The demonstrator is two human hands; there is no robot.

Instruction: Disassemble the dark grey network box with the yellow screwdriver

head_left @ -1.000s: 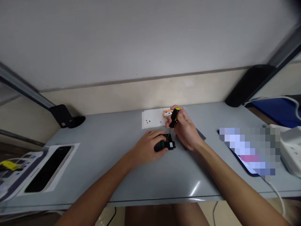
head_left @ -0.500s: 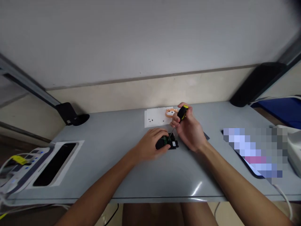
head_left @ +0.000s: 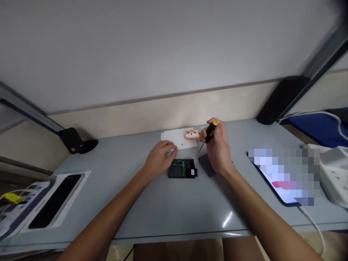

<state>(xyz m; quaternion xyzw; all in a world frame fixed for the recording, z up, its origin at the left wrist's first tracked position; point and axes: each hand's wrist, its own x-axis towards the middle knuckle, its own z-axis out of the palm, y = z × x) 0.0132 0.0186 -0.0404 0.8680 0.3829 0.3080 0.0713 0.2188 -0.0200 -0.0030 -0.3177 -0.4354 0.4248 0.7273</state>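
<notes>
In the head view a black device with a bare green circuit board lies on the grey table. Just behind its left end is my left hand, thumb and fingertips pinched together at the front edge of the white paper. Whatever sits in that pinch is too small to make out. My right hand is closed around a black and yellow screwdriver. Its thin shaft points down and left, apart from the board. A dark flat cover lies under and beside my right hand.
An orange and white animal-face case rests on the paper near a tiny dark screw. A black phone and a power strip are at the left. On the right are a lit phone and a white socket block.
My left hand has let go of the circuit-board device and moved back-left to the paper. The screwdriver tip has come off the board. The view has shifted slightly.
</notes>
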